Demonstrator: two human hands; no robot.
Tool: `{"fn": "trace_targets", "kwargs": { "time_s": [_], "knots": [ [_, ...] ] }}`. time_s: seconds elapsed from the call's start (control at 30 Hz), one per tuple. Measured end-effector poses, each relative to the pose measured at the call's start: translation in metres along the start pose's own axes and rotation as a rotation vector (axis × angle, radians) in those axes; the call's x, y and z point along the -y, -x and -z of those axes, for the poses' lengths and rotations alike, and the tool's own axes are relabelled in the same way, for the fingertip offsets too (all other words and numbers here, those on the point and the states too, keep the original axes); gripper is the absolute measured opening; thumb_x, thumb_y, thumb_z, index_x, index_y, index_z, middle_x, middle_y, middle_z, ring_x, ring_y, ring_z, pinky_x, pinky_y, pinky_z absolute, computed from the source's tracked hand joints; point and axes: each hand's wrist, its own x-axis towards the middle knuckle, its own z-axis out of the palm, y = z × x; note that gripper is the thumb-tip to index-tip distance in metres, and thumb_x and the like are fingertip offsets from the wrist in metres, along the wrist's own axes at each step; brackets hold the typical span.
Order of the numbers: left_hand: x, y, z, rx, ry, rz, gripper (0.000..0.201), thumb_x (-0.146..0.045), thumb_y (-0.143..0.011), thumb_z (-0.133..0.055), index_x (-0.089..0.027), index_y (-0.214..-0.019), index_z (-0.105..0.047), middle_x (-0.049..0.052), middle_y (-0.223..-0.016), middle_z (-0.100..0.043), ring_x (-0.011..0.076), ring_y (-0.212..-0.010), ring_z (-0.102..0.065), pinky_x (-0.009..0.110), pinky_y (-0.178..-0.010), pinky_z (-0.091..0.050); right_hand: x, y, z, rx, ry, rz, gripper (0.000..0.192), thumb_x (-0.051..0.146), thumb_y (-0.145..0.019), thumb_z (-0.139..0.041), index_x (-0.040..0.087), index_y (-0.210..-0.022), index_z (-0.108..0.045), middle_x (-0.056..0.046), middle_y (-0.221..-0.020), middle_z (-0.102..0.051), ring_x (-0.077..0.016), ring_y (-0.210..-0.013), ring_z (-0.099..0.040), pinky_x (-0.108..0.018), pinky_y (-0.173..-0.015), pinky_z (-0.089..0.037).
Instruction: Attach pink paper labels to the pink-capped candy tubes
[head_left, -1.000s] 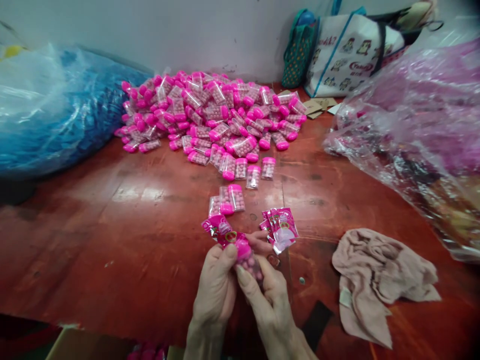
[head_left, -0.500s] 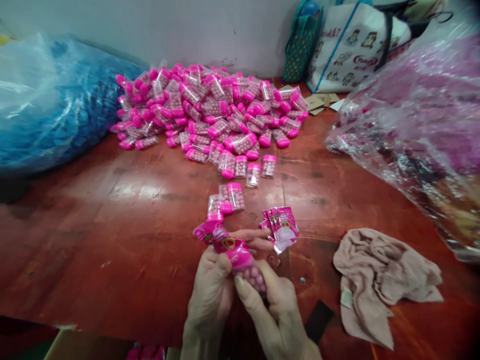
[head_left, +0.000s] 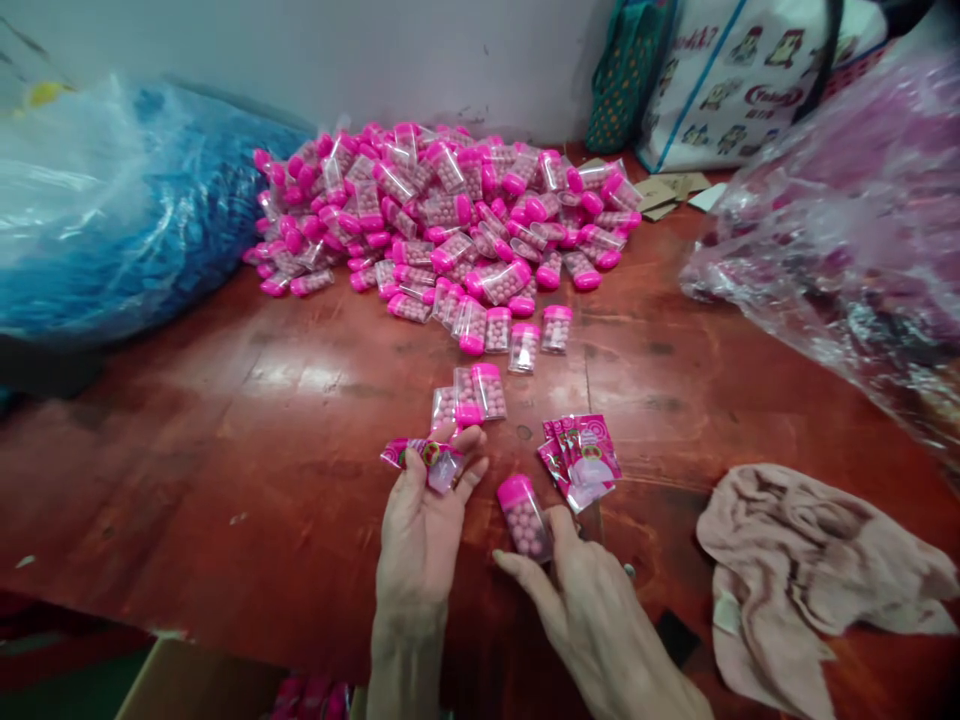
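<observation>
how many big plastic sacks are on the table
2: a blue-filled plastic sack at the far left and a pink-filled plastic sack at the far right, either side of the pile of pink-capped bottles. Others may lie out of frame.

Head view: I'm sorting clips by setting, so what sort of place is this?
Probably a small packing workshop for candy. A heap of pink-capped candy bottles lies on a worn red table, bulky plastic sacks sit alongside, and printed pink sachets wait near the hands.

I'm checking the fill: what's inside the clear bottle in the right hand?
The pink-capped bottle in the right hand shows small pink balls through its clear wall. Its lower end is covered by the fingers, and nothing shows under the cap.
</observation>
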Motion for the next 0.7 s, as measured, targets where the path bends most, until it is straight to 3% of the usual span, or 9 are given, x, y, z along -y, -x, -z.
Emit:
{"fn": "trace_targets", "kwargs": {
  "time_s": [0.1, 0.17, 0.27, 0.33, 0.5, 0.6, 0.7],
  "knots": [
    [0.0, 0.001, 0.0, 0.014, 0.004, 0.025, 0.033, -0.036, -0.086, -0.045, -0.014, -0.103, -0.063, 0.012, -0.098, -0.069, 0.0253, -0.101, -0.059, 0.041, -0.088, -0.043, 0.003, -0.002, 0.008, -0.073, 0.233, -0.01, 0.05, 0.054, -0.082, -0.047, 0.011, -0.105, -0.059, -0.001, -0.038, -0.054, -0.0187, -0.03, -0.051, -0.025, -0.032, -0.033],
    [0.002, 0.003, -0.001, 0.039, 0.003, 0.048, 0.034, -0.037, -0.086, -0.045, -0.013, -0.102, -0.063, 0.013, -0.1, -0.068, 0.0256, -0.104, -0.057, 0.04, -0.089, -0.042, 0.009, -0.007, 0.014, -0.158, 0.312, 0.062, 0.046, 0.048, -0.086, -0.042, 0.01, -0.105, -0.059, -0.002, -0.038, -0.056, -0.0183, -0.029, -0.052, -0.024, -0.031, -0.034],
    [0.006, 0.011, -0.005, 0.097, 0.0, 0.112, 0.035, -0.038, -0.086, -0.045, -0.013, -0.101, -0.064, 0.014, -0.106, -0.066, 0.0258, -0.107, -0.055, 0.04, -0.091, -0.041, 0.022, -0.018, 0.012, -0.304, 0.164, 0.189, 0.029, 0.028, -0.089, -0.045, 0.01, -0.107, -0.057, -0.01, -0.07, -0.068, -0.0184, -0.055, -0.065, -0.024, -0.05, -0.049],
    [0.01, 0.018, -0.008, 0.142, 0.009, 0.184, 0.036, -0.039, -0.086, -0.044, -0.013, -0.102, -0.064, 0.014, -0.108, -0.065, 0.026, -0.108, -0.055, 0.04, -0.092, -0.041, 0.028, -0.024, 0.005, -0.349, 0.055, 0.242, 0.026, 0.018, -0.085, -0.051, 0.009, -0.109, -0.057, -0.013, -0.087, -0.067, -0.0189, -0.074, -0.066, -0.026, -0.065, -0.052],
    [0.019, 0.03, -0.011, 0.225, 0.025, 0.297, 0.036, -0.039, -0.084, -0.047, -0.015, -0.106, -0.063, 0.013, -0.107, -0.065, 0.0267, -0.108, -0.054, 0.041, -0.092, -0.041, 0.024, -0.029, -0.006, -0.395, -0.111, 0.305, 0.024, 0.005, -0.081, -0.052, 0.012, -0.101, -0.064, -0.01, -0.083, -0.063, -0.0168, -0.079, -0.061, -0.026, -0.07, -0.051],
    [0.016, 0.027, -0.008, 0.232, 0.042, 0.228, 0.043, -0.047, -0.081, -0.048, -0.015, -0.106, -0.063, 0.013, -0.107, -0.065, 0.0269, -0.104, -0.056, 0.04, -0.089, -0.044, 0.018, -0.028, -0.001, -0.405, -0.134, 0.294, 0.025, 0.003, -0.081, -0.051, 0.016, -0.098, -0.065, -0.007, -0.082, -0.063, -0.0152, -0.077, -0.06, -0.025, -0.068, -0.05],
    [0.007, 0.019, -0.002, 0.163, -0.021, 0.128, 0.039, -0.046, -0.081, -0.049, -0.016, -0.099, -0.065, 0.012, -0.1, -0.067, 0.0239, -0.093, -0.061, 0.036, -0.079, -0.049, 0.015, -0.027, 0.004, -0.366, -0.134, 0.287, 0.031, 0.002, -0.083, -0.046, 0.017, -0.105, -0.062, -0.007, -0.083, -0.061, -0.015, -0.076, -0.059, -0.026, -0.066, -0.05]
  ]
}}
